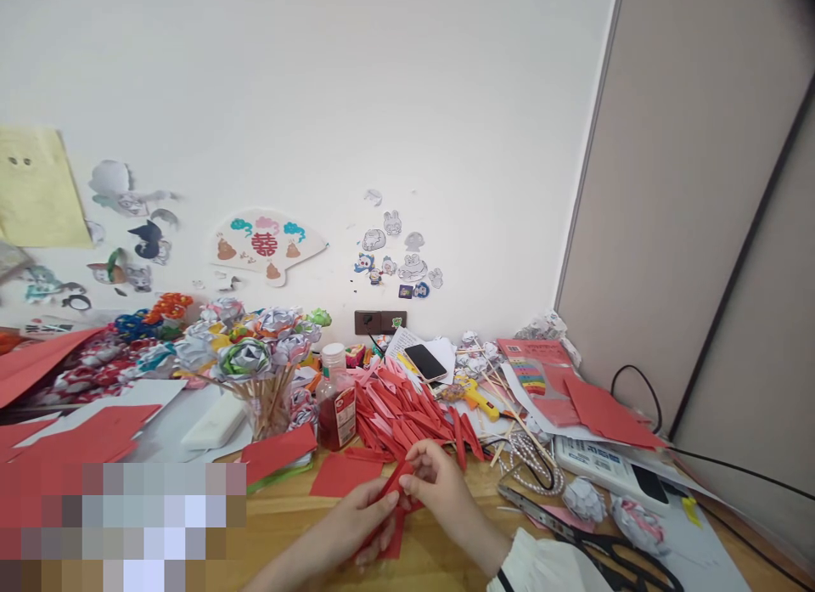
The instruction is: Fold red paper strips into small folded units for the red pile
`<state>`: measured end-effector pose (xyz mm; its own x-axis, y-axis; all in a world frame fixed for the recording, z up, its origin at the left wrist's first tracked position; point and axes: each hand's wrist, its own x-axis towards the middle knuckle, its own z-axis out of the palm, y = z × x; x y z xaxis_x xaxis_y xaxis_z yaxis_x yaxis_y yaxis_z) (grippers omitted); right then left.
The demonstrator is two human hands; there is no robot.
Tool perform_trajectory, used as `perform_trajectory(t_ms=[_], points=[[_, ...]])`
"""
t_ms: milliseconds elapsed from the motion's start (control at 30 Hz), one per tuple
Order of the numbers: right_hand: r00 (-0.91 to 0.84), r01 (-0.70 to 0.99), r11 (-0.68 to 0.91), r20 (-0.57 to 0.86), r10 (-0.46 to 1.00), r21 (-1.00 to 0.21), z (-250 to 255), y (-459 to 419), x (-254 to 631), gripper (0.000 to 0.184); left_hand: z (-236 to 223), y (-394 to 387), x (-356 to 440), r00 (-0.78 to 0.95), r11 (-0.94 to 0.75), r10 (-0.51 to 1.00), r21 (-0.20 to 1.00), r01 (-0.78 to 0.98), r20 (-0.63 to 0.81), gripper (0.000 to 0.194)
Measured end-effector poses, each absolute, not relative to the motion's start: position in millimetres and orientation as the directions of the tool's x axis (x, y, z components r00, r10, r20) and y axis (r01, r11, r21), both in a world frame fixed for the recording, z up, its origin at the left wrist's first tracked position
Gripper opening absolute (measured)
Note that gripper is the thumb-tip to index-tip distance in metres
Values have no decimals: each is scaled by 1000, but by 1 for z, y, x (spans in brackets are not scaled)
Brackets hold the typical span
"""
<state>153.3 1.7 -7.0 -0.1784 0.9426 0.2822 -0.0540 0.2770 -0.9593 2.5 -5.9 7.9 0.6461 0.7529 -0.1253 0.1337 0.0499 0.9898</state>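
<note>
Table point(286, 528): wood-topped, set against the wall; its near stretch lay beneath both hands, likely serving as working room.
Folded red paper strips point(398, 409): many, heaped loosely mid-table just beyond the hands, apparently for easy reach.
Paper flowers point(245, 358): mixed colours, clustered left of the heap; their sticks stood in a see-through container point(266, 418), which presumably spared the blooms from crushing.
Scissors point(564, 526): black-handled, beside the right forearm, handles toward the near edge, probably so that they could be taken up without reaching over the paper.
Left hand point(369, 511): grip closed on a piece of red paper, thumb on top, seemingly to steady it.
Right hand point(436, 482): grip pinched on the same piece, thumb against fingers, seemingly for fine control at the edge.
Labelled bottle point(329, 414): red contents, upright at the heap's left side.
Smartphone point(425, 363): screen up, behind the heap, perhaps to stay out of the way.
Yellow glue gun point(480, 399): on its side, right of the heap.
Red paper piece point(396, 482): narrow, between the two hands above the table; whether the red below belonged to it could not be told.
</note>
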Motion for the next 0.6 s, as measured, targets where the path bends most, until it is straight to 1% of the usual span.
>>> perform_trajectory(t_ms=[100, 233, 300, 400, 600], points=[[-162, -80, 250, 260, 952, -965, -9, 4, 153, 32, 10, -8, 4, 646, 47, 754, 991, 125, -118, 35], [-280, -110, 206, 230, 932, -972, -8, 4, 154, 29, 11, -10, 5, 656, 43, 748, 994, 105, -102, 36], [-293, -114, 197, 222, 930, -974, -7, 3, 154, 29, 10, -10, 4, 653, 33, 752, 995, 97, -89, 36], [-268, -99, 184, 204, 941, -978, -7, 2, 154, 30, 7, -9, 4, 645, 22, 759, 994, 109, -87, 35], [-210, -76, 129, 142, 967, -989, -7, 2, 152, 34, 3, -9, 5, 646, 61, 750, 987, 149, -143, 37]])
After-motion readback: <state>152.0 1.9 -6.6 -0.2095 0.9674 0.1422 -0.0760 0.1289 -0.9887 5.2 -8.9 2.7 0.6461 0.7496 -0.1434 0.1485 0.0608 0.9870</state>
